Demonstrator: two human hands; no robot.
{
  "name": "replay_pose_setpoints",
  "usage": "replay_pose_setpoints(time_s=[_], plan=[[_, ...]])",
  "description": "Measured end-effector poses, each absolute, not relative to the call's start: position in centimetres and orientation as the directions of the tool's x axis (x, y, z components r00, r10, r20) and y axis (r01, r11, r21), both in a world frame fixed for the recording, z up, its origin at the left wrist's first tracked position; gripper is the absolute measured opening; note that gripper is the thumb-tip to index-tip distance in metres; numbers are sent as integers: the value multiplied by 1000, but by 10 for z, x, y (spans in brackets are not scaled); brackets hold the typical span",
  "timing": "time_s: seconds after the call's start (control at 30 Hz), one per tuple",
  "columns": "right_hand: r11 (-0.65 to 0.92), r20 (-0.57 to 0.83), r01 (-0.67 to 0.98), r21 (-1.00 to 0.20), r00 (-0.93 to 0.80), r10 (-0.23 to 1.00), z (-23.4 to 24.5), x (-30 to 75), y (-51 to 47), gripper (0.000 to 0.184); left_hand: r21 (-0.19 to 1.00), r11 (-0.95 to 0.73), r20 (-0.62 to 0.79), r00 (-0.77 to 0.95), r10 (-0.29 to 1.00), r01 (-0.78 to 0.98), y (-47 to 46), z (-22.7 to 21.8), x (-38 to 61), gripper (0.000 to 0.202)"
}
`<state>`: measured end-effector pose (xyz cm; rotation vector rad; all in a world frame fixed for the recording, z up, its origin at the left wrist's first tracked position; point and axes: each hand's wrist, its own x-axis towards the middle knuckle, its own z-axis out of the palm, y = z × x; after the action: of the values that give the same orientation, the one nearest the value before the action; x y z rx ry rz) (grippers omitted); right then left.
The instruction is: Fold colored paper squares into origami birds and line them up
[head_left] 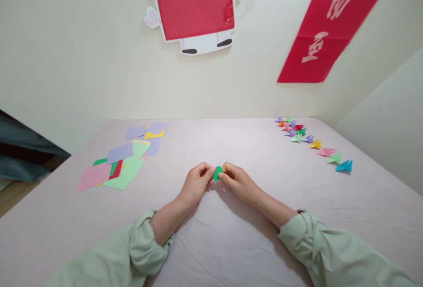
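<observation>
From my remote seat I see both hands meeting near the middle of the pink-covered table (211,243). The left hand (194,183) and the right hand (238,182) each pinch the small green folded paper (217,173) between thumb and fingertips, the fingers curled in narrow and closed on it, one hand on each side. The green piece sits just above the cloth, right between the two hands, and I cannot tell whether it touches the surface. Both forearms come in from the near edge, with pale green sleeves (139,251) pushed up past the wrists. To the far left lies a loose spread of flat coloured sheets (122,163), with pink, green, lilac, yellow and red overlapping one another, well apart from the hands. To the far right runs a row of small folded paper figures (310,141) in mixed colours, ending nearest me in a blue figure (344,166). On the wall beyond the table hang a red poster (194,5) and, further right, a slanted red banner (333,22) with pale lettering.
</observation>
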<state>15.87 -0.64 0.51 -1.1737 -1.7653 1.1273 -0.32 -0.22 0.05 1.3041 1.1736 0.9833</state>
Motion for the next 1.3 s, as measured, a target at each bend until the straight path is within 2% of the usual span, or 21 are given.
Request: replay_pose_setpoints(time_s=[0.23,0.37,0.5,0.6,0.7,0.8,0.9,1.0,1.1,1.2,1.3], plan=[[240,116,370,-897,-326,938,1,159,-9,34,992,90,-108,224,968,90,0,1,-5,32],[212,125,365,-907,-248,961,-4,158,-10,37,985,48,-98,302,948,168,0,2,-5,28],[173,107,337,-926,-205,973,-6,158,-10,41,984,31,-87,324,942,173,0,2,-4,29],[168,129,303,-938,-145,981,-6,162,-10,36,981,27,-95,353,931,195,0,2,-6,31],[174,152,252,-952,-105,983,-8,167,-8,20,957,-68,-54,402,914,282,-1,2,-7,34],[210,173,239,-948,-164,971,-10,169,-7,15,920,-183,22,418,908,348,-1,1,-8,34],[228,181,252,-941,-195,964,-10,167,-7,10,908,-203,39,407,913,367,0,0,-9,32],[243,194,313,-918,-178,965,-7,167,-8,5,947,-146,30,374,927,285,0,-1,-9,18],[261,189,392,-882,-213,959,-5,167,-9,3,965,-154,65,380,923,211,-2,0,-9,18],[274,187,455,-847,-228,956,-6,167,-8,5,932,-236,100,430,897,274,-3,1,-8,10],[300,219,508,-808,-213,952,-8,167,-6,9,873,-279,113,390,914,400,-4,-2,-9,13]])
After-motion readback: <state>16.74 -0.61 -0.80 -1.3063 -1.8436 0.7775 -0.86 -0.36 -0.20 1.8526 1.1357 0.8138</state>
